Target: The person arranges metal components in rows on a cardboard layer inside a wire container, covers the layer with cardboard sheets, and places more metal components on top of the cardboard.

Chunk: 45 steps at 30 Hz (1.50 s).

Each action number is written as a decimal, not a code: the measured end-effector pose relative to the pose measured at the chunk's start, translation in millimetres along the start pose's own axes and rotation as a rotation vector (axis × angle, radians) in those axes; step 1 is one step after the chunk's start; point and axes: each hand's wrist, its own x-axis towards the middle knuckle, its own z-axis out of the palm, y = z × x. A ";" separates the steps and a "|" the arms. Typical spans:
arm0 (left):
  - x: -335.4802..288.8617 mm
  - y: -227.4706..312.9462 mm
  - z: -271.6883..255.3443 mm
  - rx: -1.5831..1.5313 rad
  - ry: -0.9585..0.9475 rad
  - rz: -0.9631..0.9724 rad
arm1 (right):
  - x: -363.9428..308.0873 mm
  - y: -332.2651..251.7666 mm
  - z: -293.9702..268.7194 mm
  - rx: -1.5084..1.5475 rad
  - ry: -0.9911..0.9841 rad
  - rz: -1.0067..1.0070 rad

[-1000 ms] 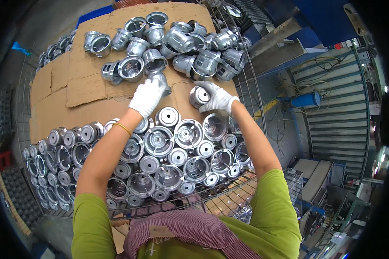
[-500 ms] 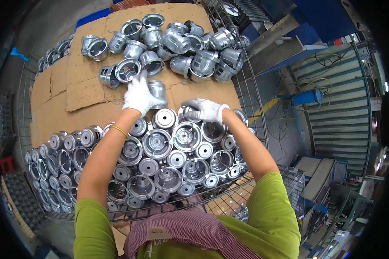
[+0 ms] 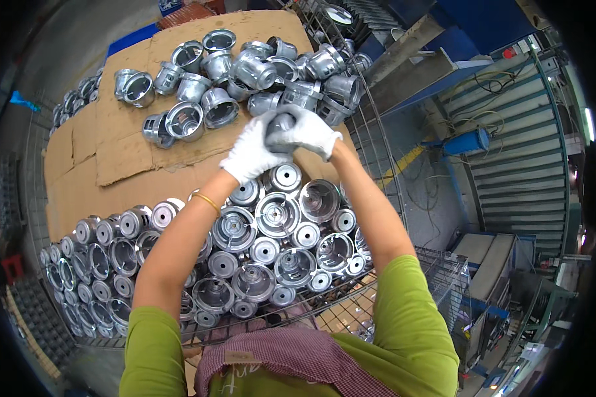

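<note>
Wire cage lined with cardboard sheet (image 3: 132,165), workshop floor beyond | we've got left hand (image 3: 250,156) and right hand (image 3: 308,131), both gloved, clasped together round one metal cup (image 3: 281,123) | stacked cups (image 3: 271,245) right beneath, loose pile (image 3: 245,73) just beyond | risk: smooth metal slips through gloves, drops, dents the stack.

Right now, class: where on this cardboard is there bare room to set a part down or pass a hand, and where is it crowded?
Bare cardboard runs as a band between the loose metal housings at the far end and the packed rows of housings nearest the person, widest at the left. Both hands grip one housing above that band's right end. The rows leave no gaps.
</note>
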 end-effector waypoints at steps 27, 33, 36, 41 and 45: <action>42.0 32.6 14.7 0.296 -0.806 -0.150 | -52.0 79.8 -39.9 -0.508 0.313 0.013; 102.3 36.7 23.1 0.498 -0.018 0.121 | -8.2 99.2 -67.8 -0.641 0.390 0.048; 111.5 20.4 21.9 0.516 -0.180 -0.003 | 8.0 85.0 -59.4 -0.662 0.417 0.201; 86.1 13.0 2.1 0.304 0.035 0.098 | -0.1 89.0 -100.0 -0.405 0.424 0.068; 63.4 19.8 -36.9 0.200 0.150 0.064 | -36.5 75.9 -131.9 -0.246 0.390 0.126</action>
